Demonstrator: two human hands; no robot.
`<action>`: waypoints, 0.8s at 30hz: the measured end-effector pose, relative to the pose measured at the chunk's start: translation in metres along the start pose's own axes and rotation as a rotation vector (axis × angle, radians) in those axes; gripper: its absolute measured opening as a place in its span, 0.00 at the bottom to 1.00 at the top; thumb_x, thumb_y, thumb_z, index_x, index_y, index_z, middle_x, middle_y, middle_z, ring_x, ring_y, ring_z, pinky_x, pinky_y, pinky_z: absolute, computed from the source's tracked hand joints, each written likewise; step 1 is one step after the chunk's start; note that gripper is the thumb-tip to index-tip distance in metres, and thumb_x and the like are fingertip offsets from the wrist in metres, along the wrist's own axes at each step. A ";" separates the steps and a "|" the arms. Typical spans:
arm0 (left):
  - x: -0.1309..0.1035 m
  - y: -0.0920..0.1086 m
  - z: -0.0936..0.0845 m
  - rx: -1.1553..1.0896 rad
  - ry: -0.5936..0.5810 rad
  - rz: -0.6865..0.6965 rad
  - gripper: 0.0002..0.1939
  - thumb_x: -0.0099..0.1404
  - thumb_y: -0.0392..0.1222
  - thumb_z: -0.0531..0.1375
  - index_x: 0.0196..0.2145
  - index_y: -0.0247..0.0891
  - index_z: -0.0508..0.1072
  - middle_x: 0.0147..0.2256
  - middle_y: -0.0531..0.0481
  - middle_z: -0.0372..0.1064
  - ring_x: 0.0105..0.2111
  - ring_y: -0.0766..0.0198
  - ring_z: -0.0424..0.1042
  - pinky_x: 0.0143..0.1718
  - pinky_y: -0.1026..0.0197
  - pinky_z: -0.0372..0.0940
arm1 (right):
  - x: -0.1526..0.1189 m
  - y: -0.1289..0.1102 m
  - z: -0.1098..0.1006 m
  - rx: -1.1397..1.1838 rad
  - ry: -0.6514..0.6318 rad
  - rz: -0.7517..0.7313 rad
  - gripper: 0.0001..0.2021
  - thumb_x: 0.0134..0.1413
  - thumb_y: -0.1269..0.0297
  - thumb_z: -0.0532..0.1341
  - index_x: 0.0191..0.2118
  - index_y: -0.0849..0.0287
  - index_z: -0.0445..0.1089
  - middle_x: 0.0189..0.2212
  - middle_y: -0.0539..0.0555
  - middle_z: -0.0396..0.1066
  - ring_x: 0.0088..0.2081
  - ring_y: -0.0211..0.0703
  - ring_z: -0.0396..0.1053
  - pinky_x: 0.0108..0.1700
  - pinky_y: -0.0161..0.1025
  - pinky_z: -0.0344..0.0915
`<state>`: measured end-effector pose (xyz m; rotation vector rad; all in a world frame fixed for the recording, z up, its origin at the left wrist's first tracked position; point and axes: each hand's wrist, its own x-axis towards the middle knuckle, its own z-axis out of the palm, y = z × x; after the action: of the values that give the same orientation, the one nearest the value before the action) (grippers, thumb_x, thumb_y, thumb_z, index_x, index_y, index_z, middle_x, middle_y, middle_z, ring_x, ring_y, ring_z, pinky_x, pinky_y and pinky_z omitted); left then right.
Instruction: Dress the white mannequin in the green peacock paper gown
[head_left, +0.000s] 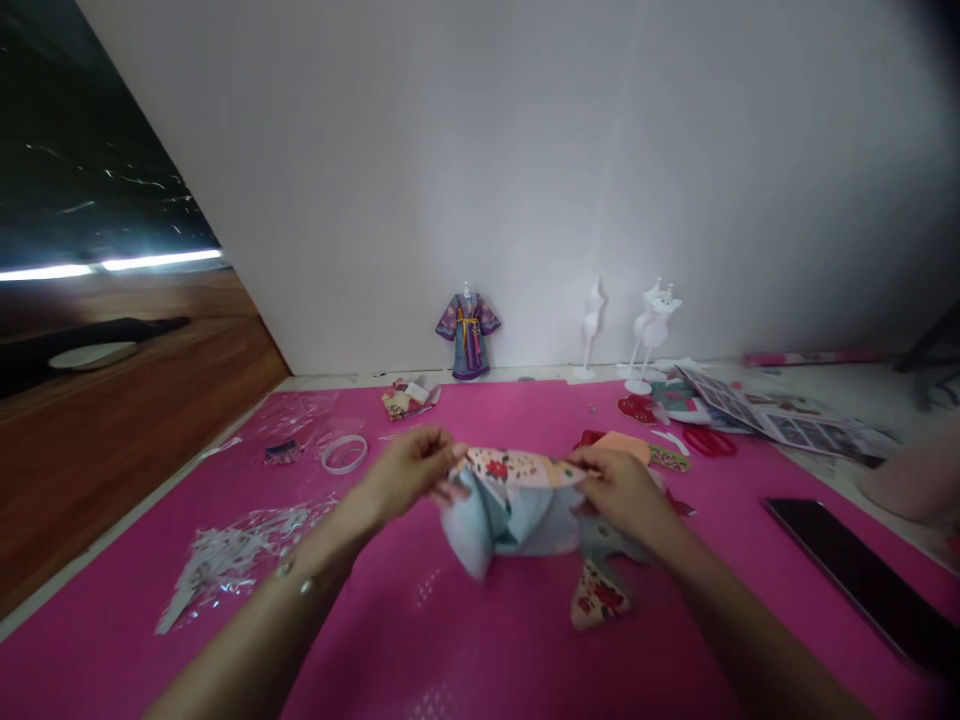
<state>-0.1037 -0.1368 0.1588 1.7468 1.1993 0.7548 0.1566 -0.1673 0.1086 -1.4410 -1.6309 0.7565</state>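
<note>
A small piece of fabric (525, 510), pale blue with a peach, red-flowered band along its top edge, is stretched between my two hands above the pink mat. My left hand (420, 465) pinches its upper left corner between thumb and fingers. At the upper right end, my right hand (619, 490) has its fingers closed on the same band. Below the right hand hangs or lies a blurred flowered flap (600, 598); whether it joins the held cloth I cannot tell. Behind the right hand are peach and red fabric scraps (626, 445).
A pink mat (420, 640) covers the table. Leftward lie a roll of tape (345, 454) and a clear bag of white parts (232, 555). A dressed doll form (470, 335) and white mannequins (592, 325) stand by the wall. Red scissors (709, 441), papers (787, 415) and a phone (855, 570) are rightward.
</note>
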 end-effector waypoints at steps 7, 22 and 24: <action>-0.029 0.011 -0.014 0.300 0.205 0.309 0.12 0.66 0.50 0.57 0.30 0.39 0.67 0.40 0.49 0.73 0.40 0.61 0.72 0.40 0.60 0.65 | 0.000 -0.018 -0.015 -0.065 0.127 -0.382 0.15 0.53 0.72 0.55 0.45 0.57 0.75 0.45 0.54 0.76 0.47 0.45 0.73 0.49 0.43 0.68; -0.107 -0.088 0.053 0.650 -0.165 0.113 0.12 0.71 0.41 0.50 0.39 0.44 0.74 0.41 0.50 0.72 0.40 0.62 0.73 0.40 0.61 0.68 | -0.083 0.058 0.001 -0.521 -0.388 -0.407 0.20 0.44 0.78 0.55 0.43 0.57 0.74 0.42 0.58 0.73 0.42 0.51 0.69 0.43 0.52 0.66; -0.093 -0.095 0.055 0.733 -0.125 0.182 0.12 0.70 0.42 0.51 0.44 0.43 0.73 0.48 0.47 0.72 0.49 0.56 0.70 0.49 0.53 0.67 | -0.073 0.061 0.009 -0.531 -0.311 -0.453 0.17 0.50 0.76 0.54 0.43 0.58 0.74 0.44 0.58 0.74 0.44 0.52 0.69 0.44 0.53 0.65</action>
<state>-0.1296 -0.2257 0.0479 2.4834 1.3368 0.2998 0.1804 -0.2279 0.0393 -1.2514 -2.4234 0.3004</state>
